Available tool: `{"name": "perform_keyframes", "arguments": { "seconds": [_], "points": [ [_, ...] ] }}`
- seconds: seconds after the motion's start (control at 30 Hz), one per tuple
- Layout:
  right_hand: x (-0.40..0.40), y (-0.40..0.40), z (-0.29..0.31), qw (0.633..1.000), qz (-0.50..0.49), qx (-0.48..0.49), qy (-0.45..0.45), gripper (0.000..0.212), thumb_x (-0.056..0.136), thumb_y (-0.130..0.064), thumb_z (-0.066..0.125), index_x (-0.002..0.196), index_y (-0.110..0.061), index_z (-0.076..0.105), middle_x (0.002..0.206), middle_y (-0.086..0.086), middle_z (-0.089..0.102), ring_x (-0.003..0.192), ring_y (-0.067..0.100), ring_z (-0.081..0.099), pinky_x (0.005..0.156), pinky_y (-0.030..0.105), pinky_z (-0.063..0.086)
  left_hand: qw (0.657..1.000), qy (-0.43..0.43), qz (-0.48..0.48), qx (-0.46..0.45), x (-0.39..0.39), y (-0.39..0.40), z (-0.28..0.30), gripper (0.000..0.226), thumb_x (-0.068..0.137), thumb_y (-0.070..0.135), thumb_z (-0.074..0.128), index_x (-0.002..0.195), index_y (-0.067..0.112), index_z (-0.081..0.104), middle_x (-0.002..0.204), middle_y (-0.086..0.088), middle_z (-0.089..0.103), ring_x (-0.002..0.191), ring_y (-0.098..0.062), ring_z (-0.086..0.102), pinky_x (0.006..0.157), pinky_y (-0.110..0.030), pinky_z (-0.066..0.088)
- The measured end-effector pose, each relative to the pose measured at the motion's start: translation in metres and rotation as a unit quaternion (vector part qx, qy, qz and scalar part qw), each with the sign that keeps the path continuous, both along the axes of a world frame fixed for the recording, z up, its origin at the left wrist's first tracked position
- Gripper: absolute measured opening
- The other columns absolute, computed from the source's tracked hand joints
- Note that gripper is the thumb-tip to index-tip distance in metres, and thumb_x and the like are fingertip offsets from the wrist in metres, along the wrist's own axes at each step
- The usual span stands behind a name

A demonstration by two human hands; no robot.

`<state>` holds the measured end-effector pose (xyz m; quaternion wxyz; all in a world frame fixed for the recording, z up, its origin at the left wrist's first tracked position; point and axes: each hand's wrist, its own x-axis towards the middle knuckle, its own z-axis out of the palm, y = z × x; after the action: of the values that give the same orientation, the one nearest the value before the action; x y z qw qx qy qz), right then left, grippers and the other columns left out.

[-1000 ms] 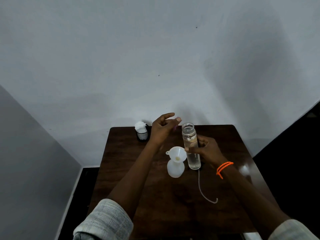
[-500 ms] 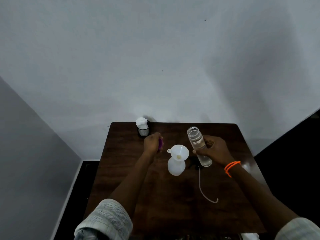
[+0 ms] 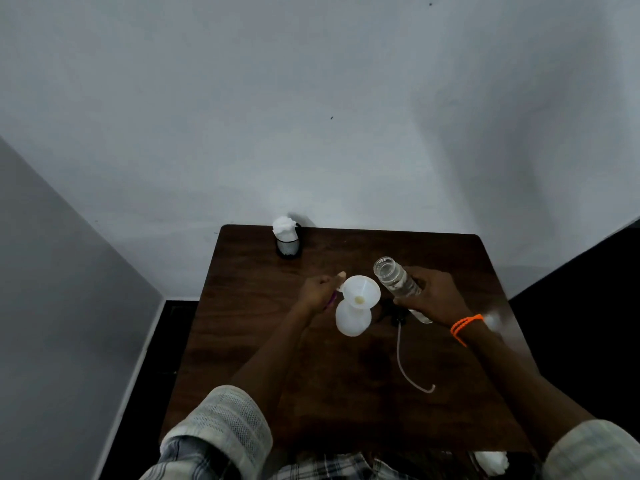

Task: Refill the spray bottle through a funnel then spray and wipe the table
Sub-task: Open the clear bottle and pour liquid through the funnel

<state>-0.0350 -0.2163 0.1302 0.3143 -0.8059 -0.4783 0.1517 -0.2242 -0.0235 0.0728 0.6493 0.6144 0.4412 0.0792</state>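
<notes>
Head view: right hand [image 3: 433, 296] grips jar [image 3: 398, 282], tilted beside funnel [image 3: 360, 292]; left hand [image 3: 320, 292] pinches something purple; water might miss, wetting tabletop [image 3: 346, 393].

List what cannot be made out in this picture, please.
Head view only:
- Purple object: mostly hidden behind the left hand; identity unclear.
- Sprayer head: dark against the dark table, partly covered by the right hand.
- Clear bottle: liquid level unreadable, fingers wrap the middle.
- White object: cut off by the bottom edge.
- Spray bottle: contents hidden by its opaque wall and the funnel.
</notes>
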Motion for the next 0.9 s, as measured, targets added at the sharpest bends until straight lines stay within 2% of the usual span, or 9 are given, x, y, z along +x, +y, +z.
{"name": "perform_keyframes", "arguments": {
  "seconds": [0.1,0.23,0.3,0.37,0.47,0.6,0.77,0.9],
  "points": [
    [0.003,-0.001,-0.008,1.000,-0.009,-0.021,-0.009,0.064,0.061,-0.027,0.094,0.121,-0.018,0.073,0.112,-0.002,0.076,0.099,0.011,0.072,0.087,0.032,0.058,1.000,-0.002,0.009,0.020,0.002,-0.001,-0.001,0.045,0.090,0.044,0.073,0.071,0.004,0.066,0.050,0.001,0.055,0.038,-0.005,0.047,0.046,-0.017,0.039],
    [0.005,-0.004,-0.014,0.999,-0.025,-0.037,-0.016,0.066,0.061,-0.033,0.093,0.122,-0.018,0.072,0.114,0.000,0.076,0.101,0.012,0.072,0.087,0.037,0.059,1.000,-0.008,0.005,0.021,0.000,-0.003,-0.007,0.040,0.086,0.040,0.078,0.088,0.000,0.073,0.056,0.002,0.063,0.044,-0.004,0.053,0.052,-0.020,0.044],
    [0.001,-0.005,-0.011,0.998,-0.028,-0.042,-0.034,0.061,0.062,-0.025,0.094,0.119,-0.014,0.073,0.111,0.004,0.077,0.098,0.019,0.073,0.084,0.040,0.059,1.000,-0.015,0.002,0.021,-0.002,-0.004,-0.008,0.037,0.085,0.037,0.080,0.087,0.000,0.073,0.053,0.007,0.063,0.044,-0.001,0.054,0.050,-0.019,0.044],
    [-0.001,-0.005,-0.012,0.997,-0.024,-0.056,-0.056,0.054,0.064,-0.027,0.091,0.114,-0.016,0.074,0.106,0.004,0.078,0.095,0.023,0.074,0.079,0.041,0.059,0.999,-0.020,-0.002,0.028,-0.004,-0.006,-0.008,0.034,0.085,0.036,0.080,0.086,0.003,0.074,0.053,0.010,0.063,0.045,0.002,0.055,0.049,-0.016,0.044],
    [0.001,-0.005,-0.014,0.993,-0.023,-0.083,-0.084,0.062,0.063,-0.043,0.084,0.120,-0.021,0.072,0.112,0.001,0.077,0.100,0.024,0.073,0.080,0.042,0.059,0.999,-0.018,0.000,0.030,-0.006,-0.006,-0.009,0.036,0.084,0.039,0.080,0.086,0.004,0.073,0.054,0.010,0.064,0.047,0.002,0.056,0.052,-0.017,0.045],
    [-0.003,-0.005,-0.011,0.986,-0.029,-0.112,-0.122,0.068,0.062,-0.033,0.091,0.124,-0.018,0.071,0.114,0.006,0.076,0.102,0.030,0.072,0.084,0.040,0.058,1.000,-0.016,0.003,0.021,-0.006,-0.005,-0.011,0.040,0.083,0.041,0.081,0.087,0.003,0.074,0.055,0.009,0.064,0.048,0.000,0.056,0.057,-0.022,0.046],
    [-0.003,-0.005,-0.012,0.978,-0.029,-0.144,-0.149,0.071,0.063,-0.045,0.088,0.128,-0.025,0.067,0.116,0.001,0.075,0.104,0.028,0.071,0.083,0.038,0.056,1.000,-0.015,0.004,0.007,-0.006,-0.006,-0.011,0.042,0.084,0.042,0.080,0.093,0.002,0.073,0.056,0.010,0.066,0.047,0.004,0.057,0.060,-0.023,0.047],
    [-0.005,-0.006,-0.009,0.979,-0.026,-0.131,-0.156,0.064,0.063,-0.041,0.089,0.122,-0.024,0.070,0.108,0.002,0.076,0.099,0.030,0.072,0.079,0.039,0.057,1.000,-0.017,0.006,0.010,-0.008,-0.007,-0.009,0.040,0.086,0.039,0.079,0.090,0.001,0.072,0.053,0.010,0.064,0.046,0.004,0.056,0.052,-0.018,0.045]
  ]
}}
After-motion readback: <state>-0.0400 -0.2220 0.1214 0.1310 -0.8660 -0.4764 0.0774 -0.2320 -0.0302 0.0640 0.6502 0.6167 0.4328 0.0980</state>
